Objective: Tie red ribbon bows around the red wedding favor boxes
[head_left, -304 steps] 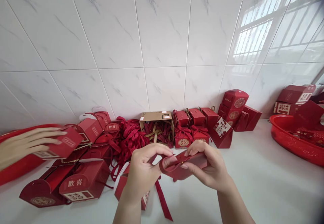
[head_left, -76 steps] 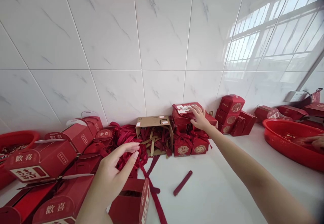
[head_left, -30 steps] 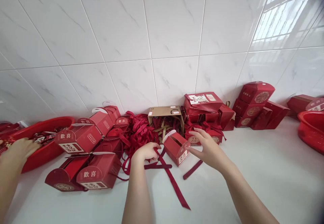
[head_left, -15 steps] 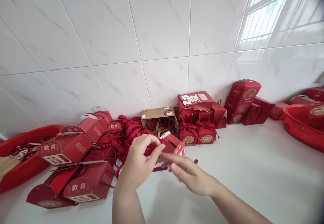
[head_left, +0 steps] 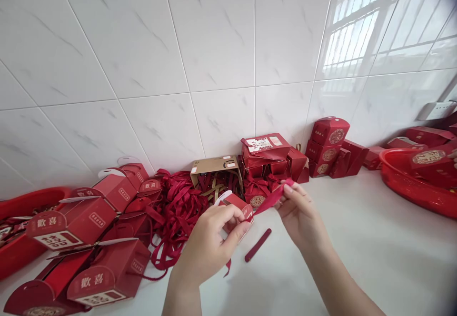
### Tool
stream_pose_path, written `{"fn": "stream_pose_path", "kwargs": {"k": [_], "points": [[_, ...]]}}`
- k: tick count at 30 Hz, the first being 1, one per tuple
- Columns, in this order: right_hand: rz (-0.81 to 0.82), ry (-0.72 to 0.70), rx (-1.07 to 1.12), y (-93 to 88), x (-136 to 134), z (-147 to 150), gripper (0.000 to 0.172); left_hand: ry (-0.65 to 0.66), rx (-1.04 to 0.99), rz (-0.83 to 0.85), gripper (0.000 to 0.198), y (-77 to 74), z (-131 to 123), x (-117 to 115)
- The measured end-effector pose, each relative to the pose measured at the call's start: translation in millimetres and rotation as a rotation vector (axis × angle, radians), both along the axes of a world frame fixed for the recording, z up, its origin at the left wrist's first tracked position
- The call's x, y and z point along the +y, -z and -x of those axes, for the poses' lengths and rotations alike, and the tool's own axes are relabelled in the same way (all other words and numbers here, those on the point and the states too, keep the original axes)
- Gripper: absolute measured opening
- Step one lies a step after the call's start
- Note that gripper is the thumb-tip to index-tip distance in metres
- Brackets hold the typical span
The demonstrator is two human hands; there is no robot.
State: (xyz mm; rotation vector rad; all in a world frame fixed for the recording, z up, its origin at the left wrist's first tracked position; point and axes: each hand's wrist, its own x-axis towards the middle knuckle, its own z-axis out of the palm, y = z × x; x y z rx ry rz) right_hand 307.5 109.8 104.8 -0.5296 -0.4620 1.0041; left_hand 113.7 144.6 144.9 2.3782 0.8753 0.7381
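Observation:
Between my two hands a dark red ribbon (head_left: 267, 202) is stretched out. My left hand (head_left: 218, 240) pinches it near a knot or fold, and a short tail hangs below the fingers. My right hand (head_left: 300, 213), up and to the right, grips the other part between thumb and fingers. Just behind my left hand sits a small red box (head_left: 233, 202) with a white flap, partly hidden. A dark red strip (head_left: 258, 245) lies on the white table (head_left: 357, 244) between my forearms.
Red boxes (head_left: 107, 268) are piled at the left beside a red basin (head_left: 43, 194). Tangled ribbons (head_left: 182, 202) and a cardboard box (head_left: 216, 164) of ribbons stand mid-table. Stacked boxes (head_left: 326, 147) line the tiled wall. Another basin (head_left: 410, 187) is at the right, with a person's fingers at its edge.
My hands were close together and have moved apart, the right one up and rightward, drawing the ribbon out. The strip on the table is now uncovered. The view has shifted right.

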Motion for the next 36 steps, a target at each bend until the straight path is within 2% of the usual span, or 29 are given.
{"fn": "stream_pose_path", "kwargs": {"k": [5, 10, 13, 16, 18, 22, 26, 30, 33, 36], "points": [[-0.028, 0.168, 0.124, -7.4, -1, -43, 0.009, -0.040, 0.064, 0.013, 0.025, -1.0, 10, 7], [-0.098, 0.348, 0.093, -7.4, -6, -79, 0.006, -0.023, 0.258, 0.166, 0.021, 0.8, 17, 14], [-0.115, 0.315, 0.090, -5.9, -7, -93, 0.006, 0.061, 0.370, 0.285, 0.018, 4.1, 14, 17], [-0.108, 0.256, 0.025, -2.2, -4, -100, 0.009, 0.086, 0.366, 0.347, 0.017, 8.8, 6, 22], [-0.005, 0.266, -0.183, 4.0, 4, -100, 0.015, 0.036, 0.347, 0.346, 0.020, 12.4, 1, 26], [0.303, 0.265, -0.604, 29.0, 34, -86, 0.039, -0.084, 0.403, 0.326, 0.024, 18.6, -4, 36], [0.454, 0.201, -0.784, 59.4, 65, -58, 0.030, -0.074, 0.482, 0.359, 0.024, 21.1, -3, 39], [0.530, 0.146, -0.872, 77.6, 78, -35, 0.026, -0.037, 0.436, 0.381, 0.029, 21.0, 0, 38], [0.581, 0.066, -0.860, 83.0, 79, -30, 0.046, -0.031, 0.403, 0.370, 0.032, 21.0, 2, 38], [0.605, -0.107, -0.791, 85.2, 78, -30, 0.058, -0.042, 0.427, 0.387, 0.032, 20.5, 3, 39]]}}
